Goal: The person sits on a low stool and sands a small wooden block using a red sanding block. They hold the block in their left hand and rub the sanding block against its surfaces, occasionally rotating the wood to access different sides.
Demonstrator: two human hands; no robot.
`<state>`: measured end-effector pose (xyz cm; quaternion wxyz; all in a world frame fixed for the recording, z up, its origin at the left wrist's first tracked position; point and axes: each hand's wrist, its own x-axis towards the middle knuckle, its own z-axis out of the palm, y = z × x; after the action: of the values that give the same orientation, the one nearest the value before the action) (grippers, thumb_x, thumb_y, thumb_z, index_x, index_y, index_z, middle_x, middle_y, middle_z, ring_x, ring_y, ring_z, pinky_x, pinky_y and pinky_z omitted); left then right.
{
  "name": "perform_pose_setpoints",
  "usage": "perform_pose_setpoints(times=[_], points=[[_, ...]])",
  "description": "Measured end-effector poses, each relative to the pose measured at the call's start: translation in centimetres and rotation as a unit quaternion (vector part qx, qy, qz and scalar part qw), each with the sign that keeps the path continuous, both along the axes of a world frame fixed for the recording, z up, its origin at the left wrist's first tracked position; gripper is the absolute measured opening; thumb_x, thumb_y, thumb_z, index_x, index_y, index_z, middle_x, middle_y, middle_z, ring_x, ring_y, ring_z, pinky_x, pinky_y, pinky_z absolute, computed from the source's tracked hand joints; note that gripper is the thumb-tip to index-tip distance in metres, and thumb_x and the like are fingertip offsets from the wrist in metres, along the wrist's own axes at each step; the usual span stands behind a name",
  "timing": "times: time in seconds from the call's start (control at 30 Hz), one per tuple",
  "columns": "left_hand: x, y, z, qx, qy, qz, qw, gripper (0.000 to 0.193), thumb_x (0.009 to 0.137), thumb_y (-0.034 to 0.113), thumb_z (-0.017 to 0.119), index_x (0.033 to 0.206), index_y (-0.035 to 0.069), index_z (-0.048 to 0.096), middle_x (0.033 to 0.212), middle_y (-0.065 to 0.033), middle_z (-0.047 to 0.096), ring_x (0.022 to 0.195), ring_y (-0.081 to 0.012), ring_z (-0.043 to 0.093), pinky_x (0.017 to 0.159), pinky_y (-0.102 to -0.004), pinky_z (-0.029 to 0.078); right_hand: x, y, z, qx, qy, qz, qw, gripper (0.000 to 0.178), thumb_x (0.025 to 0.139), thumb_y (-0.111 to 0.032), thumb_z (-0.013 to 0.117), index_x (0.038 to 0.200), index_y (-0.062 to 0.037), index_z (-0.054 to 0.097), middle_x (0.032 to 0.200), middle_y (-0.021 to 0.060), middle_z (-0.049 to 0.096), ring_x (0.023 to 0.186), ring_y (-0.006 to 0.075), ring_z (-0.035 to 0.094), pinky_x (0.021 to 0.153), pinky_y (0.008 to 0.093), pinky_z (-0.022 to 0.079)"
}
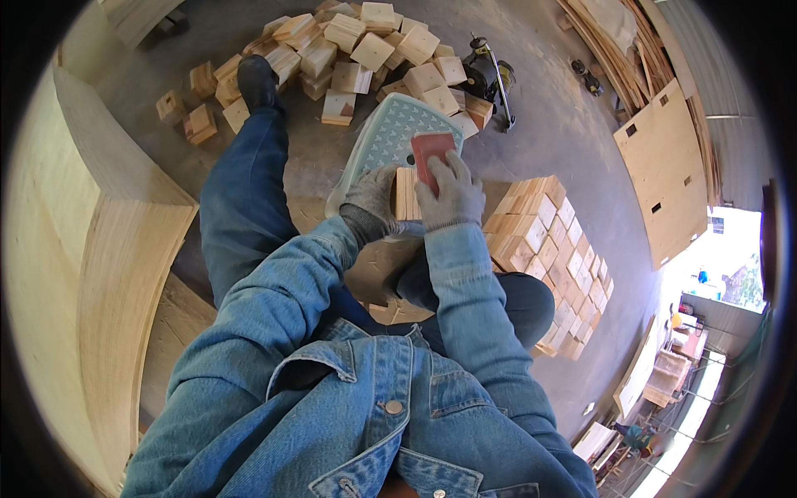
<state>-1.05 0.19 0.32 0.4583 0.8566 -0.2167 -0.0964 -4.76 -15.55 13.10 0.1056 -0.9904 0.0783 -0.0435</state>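
Observation:
My left hand (371,200), in a grey glove, is closed on a wooden block (407,194) with its layered side facing up. In my right hand (453,196), also gloved, is a flat reddish sanding block (433,149), with the fingers wrapped over its near end. The sanding block is held just beyond and to the right of the wooden block; whether they touch is hard to tell. Both hands are over a plastic stool (404,124) with a patterned pale teal top. A small dark spot shows on the stool top near the sanding block.
Loose wooden blocks (346,33) lie heaped on the floor ahead. A power tool (490,76) stands beside the heap. Stacked blocks (558,241) rise at my right. A large plywood piece (133,199) curves along the left; boards (662,166) lean at the far right.

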Motion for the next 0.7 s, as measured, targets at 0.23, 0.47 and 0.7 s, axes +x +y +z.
perform_pose_setpoints(times=[0.23,0.47,0.7], points=[[0.2,0.1,0.1,-0.011,0.027,0.003,1.0,0.109,0.057,0.039,0.099,0.149,0.013,0.047,0.142,-0.018,0.059,0.134,-0.0387,0.055,0.121,-0.0473,0.039,-12.1,0.5,0.3,0.009,-0.035,0.013,0.999,0.056,0.079,-0.03,0.086,0.133,-0.0177,0.073,0.154,0.0153,0.055,0.128,0.0428,0.056,0.109,0.0558,0.046],[-0.2,0.2,0.6,0.002,0.029,0.002,1.0,0.111,0.056,0.039,0.099,0.15,0.013,0.046,0.143,-0.0172,0.058,0.135,-0.0381,0.055,0.123,-0.0472,0.038,-9.7,0.1,-0.4,-0.027,-0.071,0.02,0.997,0.049,0.081,-0.03,0.082,0.129,-0.0212,0.075,0.153,0.0119,0.054,0.124,0.0434,0.057,0.103,0.0575,0.048],[-0.4,-0.2,0.5,-0.039,-0.049,0.024,0.998,0.096,0.059,0.042,0.101,0.137,0.008,0.056,0.125,-0.0158,0.065,0.119,-0.0353,0.063,0.109,-0.0437,0.051,1.8,1.1,1.0,-0.074,0.019,-0.001,0.997,0.048,0.089,-0.035,0.072,0.135,-0.0234,0.067,0.152,0.0023,0.055,0.122,0.0431,0.058,0.1,0.0582,0.049]])
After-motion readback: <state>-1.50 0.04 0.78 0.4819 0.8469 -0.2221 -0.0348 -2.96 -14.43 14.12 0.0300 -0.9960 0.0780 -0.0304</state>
